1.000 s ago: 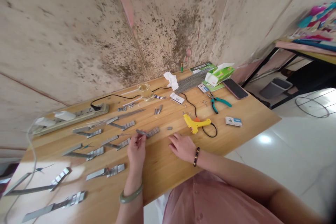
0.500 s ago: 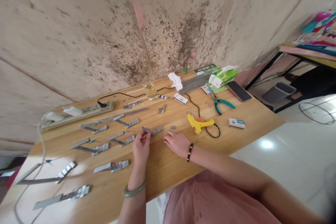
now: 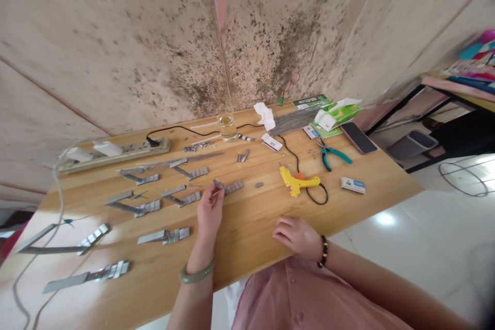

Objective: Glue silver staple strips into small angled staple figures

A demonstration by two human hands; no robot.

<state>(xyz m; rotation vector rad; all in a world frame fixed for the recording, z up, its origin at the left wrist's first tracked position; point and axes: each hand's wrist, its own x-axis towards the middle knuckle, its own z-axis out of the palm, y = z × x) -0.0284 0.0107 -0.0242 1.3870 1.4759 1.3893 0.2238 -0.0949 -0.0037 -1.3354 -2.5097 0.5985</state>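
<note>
My left hand (image 3: 211, 210) is closed in a pinch on a grey segmented strip piece (image 3: 233, 187), whose banded end sticks out to the right just over the table. Part of that piece is hidden by the fingers. Near the table's front edge, my right hand (image 3: 296, 236) is loosely curved with the fingers a little apart, and nothing shows in it. A small grey block (image 3: 259, 184) lies to the right of the held piece. Similar bent grey pieces (image 3: 149, 208) lie to the left, and a straight one (image 3: 164, 235) is beside my left wrist.
A yellow glue gun (image 3: 297, 182) lies right of centre, with teal-handled pliers (image 3: 335, 154), a small box (image 3: 352, 185) and a phone (image 3: 359, 137) beyond. A glass of liquid (image 3: 227, 128) stands near the wall. The power strip (image 3: 127, 154) and its cable are at the left.
My right hand has drawn back from beside the held piece, to the right and toward the table's front edge. The left hand keeps its pinch in nearly the same place.
</note>
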